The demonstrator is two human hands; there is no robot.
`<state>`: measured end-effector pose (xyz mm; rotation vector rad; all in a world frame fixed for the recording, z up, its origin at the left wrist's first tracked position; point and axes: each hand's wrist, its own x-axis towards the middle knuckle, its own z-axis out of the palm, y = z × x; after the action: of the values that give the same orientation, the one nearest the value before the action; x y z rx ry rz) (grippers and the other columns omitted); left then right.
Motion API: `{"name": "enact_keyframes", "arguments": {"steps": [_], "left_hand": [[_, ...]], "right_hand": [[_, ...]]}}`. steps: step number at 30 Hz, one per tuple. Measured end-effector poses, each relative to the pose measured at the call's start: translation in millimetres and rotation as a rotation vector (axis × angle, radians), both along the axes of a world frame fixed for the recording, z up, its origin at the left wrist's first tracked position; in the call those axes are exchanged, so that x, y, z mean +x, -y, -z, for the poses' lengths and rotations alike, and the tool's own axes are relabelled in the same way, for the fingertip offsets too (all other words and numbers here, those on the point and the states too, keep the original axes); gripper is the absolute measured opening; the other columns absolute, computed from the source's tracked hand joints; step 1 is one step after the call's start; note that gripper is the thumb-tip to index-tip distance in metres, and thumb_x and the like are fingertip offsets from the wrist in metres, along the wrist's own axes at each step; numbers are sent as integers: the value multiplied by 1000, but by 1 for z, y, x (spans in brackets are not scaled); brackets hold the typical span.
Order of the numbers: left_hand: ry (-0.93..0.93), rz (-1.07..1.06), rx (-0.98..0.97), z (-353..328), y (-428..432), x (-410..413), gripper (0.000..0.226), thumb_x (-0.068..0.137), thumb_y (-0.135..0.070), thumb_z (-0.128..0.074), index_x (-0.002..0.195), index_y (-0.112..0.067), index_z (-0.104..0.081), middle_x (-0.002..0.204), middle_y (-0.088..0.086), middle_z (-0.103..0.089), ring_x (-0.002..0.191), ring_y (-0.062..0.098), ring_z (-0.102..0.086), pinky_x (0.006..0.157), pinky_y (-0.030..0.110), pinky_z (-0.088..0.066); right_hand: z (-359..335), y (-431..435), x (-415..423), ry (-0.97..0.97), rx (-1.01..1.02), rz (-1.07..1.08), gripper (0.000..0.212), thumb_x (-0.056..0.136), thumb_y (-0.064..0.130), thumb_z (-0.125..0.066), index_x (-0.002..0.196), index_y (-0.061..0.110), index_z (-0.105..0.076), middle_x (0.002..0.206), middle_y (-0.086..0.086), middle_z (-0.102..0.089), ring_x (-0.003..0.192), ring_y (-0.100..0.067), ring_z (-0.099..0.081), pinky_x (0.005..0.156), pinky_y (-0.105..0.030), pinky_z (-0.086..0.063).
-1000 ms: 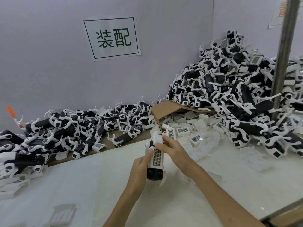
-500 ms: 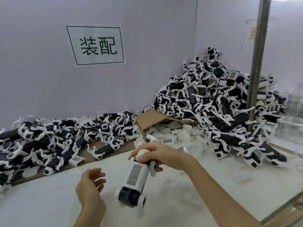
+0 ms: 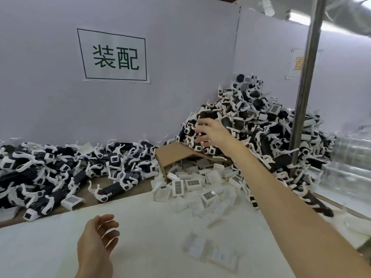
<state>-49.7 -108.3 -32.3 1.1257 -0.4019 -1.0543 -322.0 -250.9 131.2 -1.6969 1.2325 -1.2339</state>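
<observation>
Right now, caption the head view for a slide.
Open right hand reaches toward the heaped black-and-white parts; left hand hovers over the white table.

The pile (image 3: 261,125) is black and white; the box (image 3: 172,155) is brown. White covers (image 3: 177,187) bear what look like dark grid patterns. The sign (image 3: 114,57) has green characters.

Bare white table (image 3: 150,227) front and centre gives open passage; left hand (image 3: 98,235) hovers over it, touching nothing. Low pile of black-and-white parts (image 3: 60,167) blocks the left rear along the wall. Tipped cardboard box (image 3: 172,155) and spilled white covers (image 3: 190,185) clog centre rear. Tall heap (image 3: 251,127) fills the right corner, right hand (image 3: 210,133) at its face, fingers spread. Metal pole (image 3: 305,87) rises upright at the heap's right side, clear trays (image 3: 351,167) beyond. Loose clear pieces (image 3: 210,251) litter the near right.
</observation>
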Motion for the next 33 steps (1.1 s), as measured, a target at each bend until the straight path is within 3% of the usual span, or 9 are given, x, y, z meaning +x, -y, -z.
{"name": "enact_keyframes", "arguments": {"steps": [4, 9, 13, 18, 21, 24, 29, 31, 33], "left_hand": [[15, 27, 6, 2, 1, -3, 36, 104, -27, -38, 80, -11, -59, 74, 7, -54, 60, 19, -42, 59, 30, -31], [37, 58, 15, 7, 2, -8, 35, 103, -25, -40, 80, -10, -61, 71, 7, -55, 59, 21, -43, 58, 32, -33], [64, 62, 17, 6, -1, -14, 35, 103, -24, -41, 80, -9, -63, 66, 6, -57, 58, 20, -45, 58, 31, -36], [67, 36, 16, 3, -5, -16, 36, 103, -22, -42, 77, -9, -63, 55, 0, -57, 52, 17, -45, 56, 29, -36], [54, 22, 14, 1, -5, -14, 36, 102, -23, -42, 75, -10, -63, 51, -3, -58, 48, 14, -46, 56, 28, -36], [37, 18, 10, 1, -5, -13, 36, 101, -22, -42, 75, -10, -63, 51, -3, -58, 45, 12, -46, 55, 27, -37], [28, 45, 5, 2, -5, -12, 34, 100, -22, -44, 76, -11, -64, 53, -3, -59, 42, 10, -47, 53, 25, -38], [32, 53, 3, 2, -6, -14, 33, 99, -20, -44, 75, -10, -64, 52, -3, -59, 41, 10, -47, 53, 25, -37], [37, 69, 7, 1, -7, -17, 32, 97, -19, -45, 73, -11, -64, 53, -2, -59, 41, 10, -47, 53, 25, -37]], "right_hand": [[61, 7, 13, -360, 119, -31, 39, 99, 23, -58, 138, 20, -51, 128, 0, -60, 94, -13, -67, 74, -26, -50], [108, 8, 49, -493, 139, -121, 30, 97, 26, -62, 127, 22, -56, 136, -3, -57, 113, -15, -56, 86, -28, -47], [128, 10, 88, -559, 85, -180, 55, 95, 26, -66, 145, 20, -44, 146, -2, -46, 123, -22, -54, 82, -29, -50], [138, 17, 136, -730, -37, -201, 81, 88, 34, -74, 153, 14, -30, 158, -11, -31, 137, -29, -43, 105, -37, -39], [145, 22, 167, -810, -63, -183, 93, 86, 39, -75, 157, 15, -19, 161, -11, -26, 142, -31, -38, 110, -45, -39], [153, 27, 201, -732, -88, -188, 85, 88, 35, -74, 154, 15, -24, 158, -9, -34, 139, -29, -42, 108, -45, -41], [165, 32, 245, -215, 100, -218, 74, 88, 23, -75, 149, 14, -32, 135, -7, -56, 111, -24, -58, 92, -34, -49], [168, 29, 251, -83, 187, -213, 70, 90, 22, -73, 147, 15, -33, 119, -7, -62, 83, -18, -64, 69, -25, -52], [171, 24, 251, -131, 175, -256, 44, 94, 22, -67, 134, 11, -52, 103, -6, -65, 64, -11, -58, 50, -14, -44]]}}
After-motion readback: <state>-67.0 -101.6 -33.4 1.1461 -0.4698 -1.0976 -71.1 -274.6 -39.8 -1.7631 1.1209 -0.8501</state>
